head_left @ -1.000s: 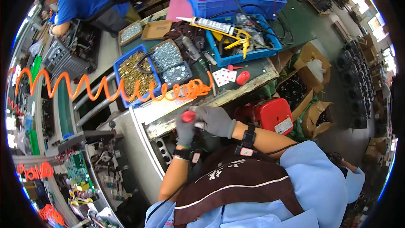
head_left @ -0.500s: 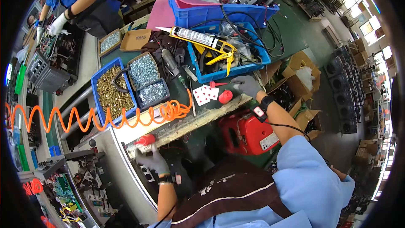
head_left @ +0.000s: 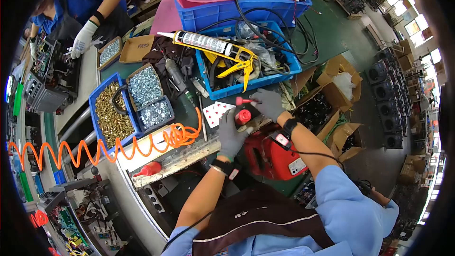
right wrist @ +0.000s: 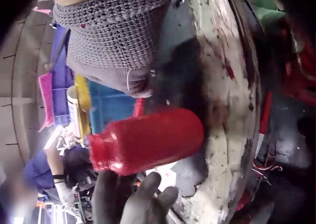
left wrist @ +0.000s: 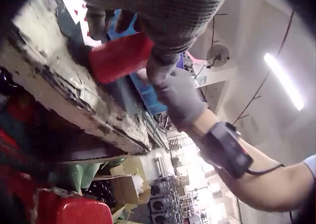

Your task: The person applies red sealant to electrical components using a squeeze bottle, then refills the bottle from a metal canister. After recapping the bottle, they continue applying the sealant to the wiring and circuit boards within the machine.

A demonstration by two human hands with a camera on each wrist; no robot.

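An uncapped red bottle (head_left: 243,116) stands at the bench's front edge, beside a playing card (head_left: 218,113). My gloved left hand (head_left: 231,135) is close around it, thumb on the near side, fingers extended along the other. In the right wrist view, left fingertips (right wrist: 150,182) reach the neck of the bottle (right wrist: 153,140). A slim red nozzle cap (head_left: 242,100) is pinched by my gloved right hand (head_left: 268,103), just beyond the bottle. Another red bottle (head_left: 148,169), with a pointed tip, lies on its side at the bench's left corner.
Blue bin of brass fittings (head_left: 113,114), boxes of washers (head_left: 155,113), and a coiled orange air hose (head_left: 175,137) lie left. A caulking gun (head_left: 213,50) rests over a blue tray (head_left: 279,78). A red machine (head_left: 279,156) stands below; another person (head_left: 90,0) works at far left.
The red bottle held by both hands has been laid down at the left corner. My left hand has moved right to the standing bottle; my right hand has reached out and taken the nozzle cap.
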